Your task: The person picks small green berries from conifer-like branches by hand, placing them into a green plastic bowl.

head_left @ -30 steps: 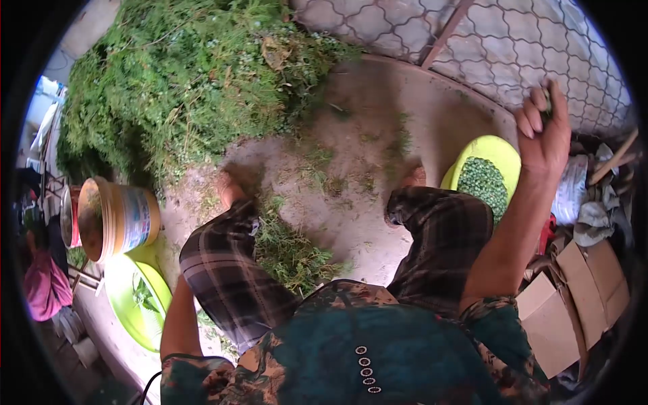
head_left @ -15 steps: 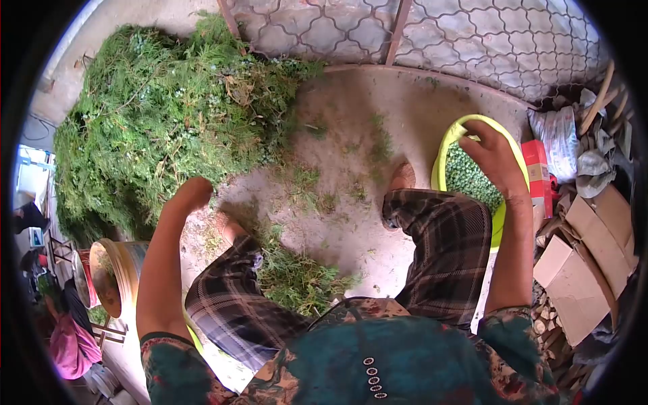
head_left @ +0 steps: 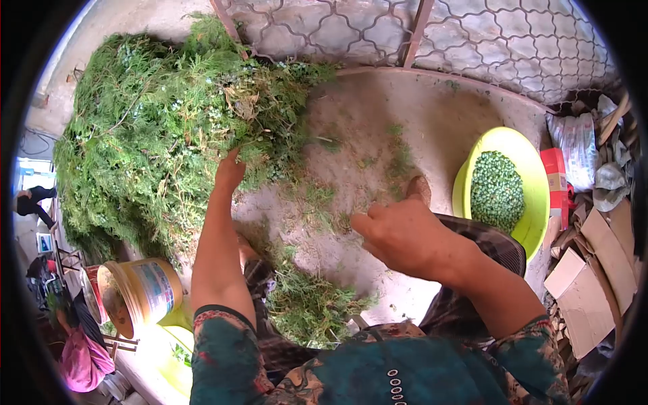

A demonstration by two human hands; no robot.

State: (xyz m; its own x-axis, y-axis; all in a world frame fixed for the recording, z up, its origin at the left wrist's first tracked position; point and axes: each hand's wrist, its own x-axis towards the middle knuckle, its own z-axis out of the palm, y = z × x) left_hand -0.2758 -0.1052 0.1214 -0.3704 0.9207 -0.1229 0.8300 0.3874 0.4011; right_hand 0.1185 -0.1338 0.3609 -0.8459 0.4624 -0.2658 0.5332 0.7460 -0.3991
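By the green heap [head_left: 155, 128] we extend our left hand [head_left: 231, 173], curling our right hand [head_left: 405, 239]; we can't tell either grip; the basin [head_left: 538, 196] sits near, likely for reach

Evergreen branches [head_left: 145, 145] sprawl in a big, shaggy, tangled heap on the left, green fronds flecked with pale cones and browned sprigs! Across on the right, round green seed cones [head_left: 497, 192] crowd a lime-yellow basin [head_left: 535, 209], its mouth facing up.
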